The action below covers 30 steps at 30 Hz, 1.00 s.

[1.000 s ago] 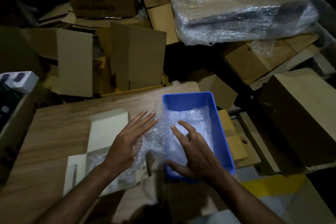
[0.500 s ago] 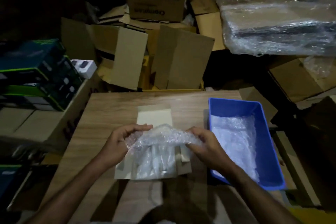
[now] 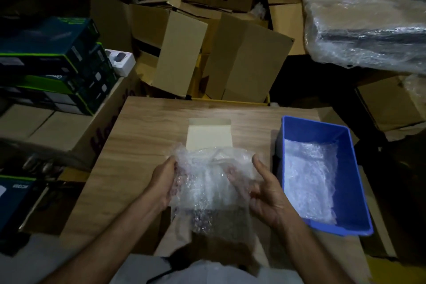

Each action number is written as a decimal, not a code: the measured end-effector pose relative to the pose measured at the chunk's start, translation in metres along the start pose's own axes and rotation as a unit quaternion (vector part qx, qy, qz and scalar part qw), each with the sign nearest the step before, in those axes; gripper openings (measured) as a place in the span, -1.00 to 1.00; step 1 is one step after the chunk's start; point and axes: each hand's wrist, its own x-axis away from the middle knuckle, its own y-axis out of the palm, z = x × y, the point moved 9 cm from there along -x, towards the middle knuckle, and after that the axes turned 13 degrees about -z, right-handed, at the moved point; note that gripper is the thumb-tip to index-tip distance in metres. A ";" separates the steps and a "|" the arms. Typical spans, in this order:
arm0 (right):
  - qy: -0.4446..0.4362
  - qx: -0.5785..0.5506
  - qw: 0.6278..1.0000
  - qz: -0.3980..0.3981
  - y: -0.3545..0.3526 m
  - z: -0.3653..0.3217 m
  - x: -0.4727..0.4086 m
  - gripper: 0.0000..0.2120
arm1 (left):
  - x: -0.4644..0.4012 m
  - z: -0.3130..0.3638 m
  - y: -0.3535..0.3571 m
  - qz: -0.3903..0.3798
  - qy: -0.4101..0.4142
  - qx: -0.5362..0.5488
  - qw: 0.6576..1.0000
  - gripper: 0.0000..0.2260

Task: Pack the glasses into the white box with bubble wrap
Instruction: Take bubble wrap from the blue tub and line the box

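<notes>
With our left hand and right hand both gripping a sheet of bubble wrap over the open white box, we cannot see the glasses beneath, so cushioning seems underway and closing remains.

Clear bubble wrap dotted with bubbles, white box flap, blue plastic bin, light wood-grain table, brown cardboard cartons
</notes>
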 end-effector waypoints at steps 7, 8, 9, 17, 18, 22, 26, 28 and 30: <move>0.055 0.351 0.926 0.128 -0.014 0.026 0.002 -0.45 | -0.005 -0.027 -0.025 -0.010 -0.085 0.051 0.995 -0.65; 0.002 0.366 0.919 0.147 -0.012 0.016 0.002 -0.39 | -0.007 -0.030 -0.029 -0.020 -0.099 0.046 0.994 -0.65; -0.054 0.385 0.908 0.158 -0.011 0.003 0.001 -0.28 | -0.006 -0.031 -0.030 -0.029 -0.105 0.041 0.993 -0.66; -0.141 0.526 0.834 0.086 0.004 -0.032 -0.001 -0.67 | 0.010 0.006 -0.041 -0.048 0.029 -0.050 0.997 -0.66; -0.148 0.525 0.832 0.096 0.003 -0.035 0.000 -0.72 | 0.013 0.012 -0.040 -0.043 0.054 -0.072 0.995 -0.55; -0.159 0.536 0.819 0.129 -0.006 -0.045 -0.001 -0.61 | 0.029 0.038 -0.032 -0.060 0.146 -0.145 0.977 -0.37; -0.159 0.620 0.758 0.128 0.000 -0.058 0.001 -0.43 | 0.028 0.047 -0.024 -0.165 0.152 -0.167 0.960 -0.43; -0.154 0.682 0.703 0.133 0.007 -0.064 0.004 -0.40 | 0.025 0.045 -0.018 -0.209 0.136 -0.200 0.947 -0.47; -0.138 0.738 0.644 0.149 0.011 -0.069 0.007 -0.41 | 0.025 0.048 -0.014 -0.198 0.134 -0.270 0.933 -0.44</move>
